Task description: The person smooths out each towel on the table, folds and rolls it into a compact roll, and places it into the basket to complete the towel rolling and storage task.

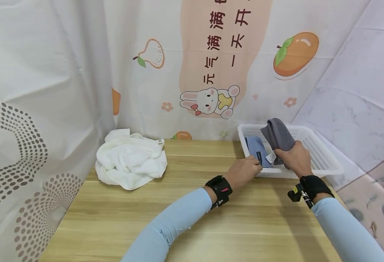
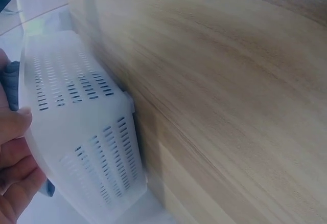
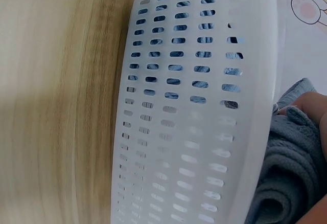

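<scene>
A blue folded towel (image 1: 257, 149) with a dark label lies in the left end of the white basket (image 1: 321, 171). My left hand (image 1: 244, 170) is at the basket's front left, its curled fingers pinching the blue towel's near edge beside the label. In the left wrist view the thumb (image 2: 15, 123) lies against the basket rim, and the fingertips are partly hidden. My right hand (image 1: 295, 159) grips a grey folded towel (image 1: 278, 134), held upright over the basket with a white tag hanging beside it. The right wrist view shows the grey towel's rolled folds (image 3: 286, 168) just behind the rim.
A crumpled white towel (image 1: 131, 160) lies at the back left of the wooden table (image 1: 192, 218). A printed curtain (image 1: 165, 83) hangs along the table's back edge, and patterned sheets close off both sides. The basket stands at the back right.
</scene>
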Demonstrator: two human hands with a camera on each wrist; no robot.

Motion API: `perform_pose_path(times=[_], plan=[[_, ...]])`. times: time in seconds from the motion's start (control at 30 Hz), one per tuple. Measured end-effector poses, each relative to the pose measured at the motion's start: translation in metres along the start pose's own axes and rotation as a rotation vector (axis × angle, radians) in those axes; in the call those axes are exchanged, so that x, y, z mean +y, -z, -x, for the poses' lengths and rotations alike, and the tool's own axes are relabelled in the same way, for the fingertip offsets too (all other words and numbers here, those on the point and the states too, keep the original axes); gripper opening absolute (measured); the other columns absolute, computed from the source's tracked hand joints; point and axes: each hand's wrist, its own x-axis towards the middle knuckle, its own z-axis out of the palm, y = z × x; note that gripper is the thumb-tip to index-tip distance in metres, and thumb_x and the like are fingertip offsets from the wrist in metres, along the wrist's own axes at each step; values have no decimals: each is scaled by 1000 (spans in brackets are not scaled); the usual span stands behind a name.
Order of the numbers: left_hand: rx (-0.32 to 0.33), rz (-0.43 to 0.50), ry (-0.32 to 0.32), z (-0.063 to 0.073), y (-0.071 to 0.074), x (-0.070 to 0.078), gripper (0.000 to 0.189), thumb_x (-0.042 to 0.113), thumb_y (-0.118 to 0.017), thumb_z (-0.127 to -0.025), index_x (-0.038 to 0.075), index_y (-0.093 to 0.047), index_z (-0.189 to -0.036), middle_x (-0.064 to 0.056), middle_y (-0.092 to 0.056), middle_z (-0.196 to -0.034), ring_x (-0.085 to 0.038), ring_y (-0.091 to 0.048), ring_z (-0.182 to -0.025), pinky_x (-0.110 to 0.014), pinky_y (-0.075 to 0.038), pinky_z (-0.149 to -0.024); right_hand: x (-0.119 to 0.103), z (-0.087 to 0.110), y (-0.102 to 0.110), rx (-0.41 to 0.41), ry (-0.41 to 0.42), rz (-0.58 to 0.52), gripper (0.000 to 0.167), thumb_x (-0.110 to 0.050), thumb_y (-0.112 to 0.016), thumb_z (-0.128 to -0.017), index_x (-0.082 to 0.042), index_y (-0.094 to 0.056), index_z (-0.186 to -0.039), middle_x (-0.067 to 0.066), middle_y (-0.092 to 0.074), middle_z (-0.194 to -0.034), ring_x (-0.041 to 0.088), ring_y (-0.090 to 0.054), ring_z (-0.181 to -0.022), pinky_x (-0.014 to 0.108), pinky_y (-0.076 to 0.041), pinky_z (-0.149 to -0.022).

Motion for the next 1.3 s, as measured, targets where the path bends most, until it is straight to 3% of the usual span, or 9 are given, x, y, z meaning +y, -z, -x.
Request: perform_pose_path(times=[0.53, 0.87, 1.1, 1.3], plan=[[-27, 10, -4, 0, 0, -1, 21, 14, -60, -105, 22, -79, -109, 10, -67, -100, -5, -57, -94, -12, -46, -81, 11, -9, -5, -39, -27, 4, 89, -44, -65, -95, 24, -32, -141, 42, -52, -110, 55, -57, -93, 59, -49, -70], [-42, 11, -13, 0, -1, 1, 19, 17, -61, -105, 23, -78, -108, 11, -68, -103, -5, -58, -99, -13, -47, -86, 25, -15, -14, -58, -70, 44, 89, -44, -66, -93, 26, -33, -138, 44, -52, -110, 57, -56, -93, 62, -47, -71], [-53, 9, -6, -1, -1, 0, 21, 16, -58, -107, 23, -78, -108, 11, -68, -101, -6, -57, -94, -14, -46, -82, 25, -17, -13, -92, -70, 96, 91, -50, -63, -94, 26, -34, -135, 45, -52, -104, 57, -58, -88, 58, -47, -65], [-44, 15, -6, -1, 1, -1, 22, 17, -57, -107, 22, -78, -110, 11, -69, -104, -6, -58, -97, -13, -46, -86, 21, -18, -11, -174, -105, 187, 96, -56, -58, -95, 27, -31, -135, 44, -52, -97, 53, -59, -82, 53, -45, -61]])
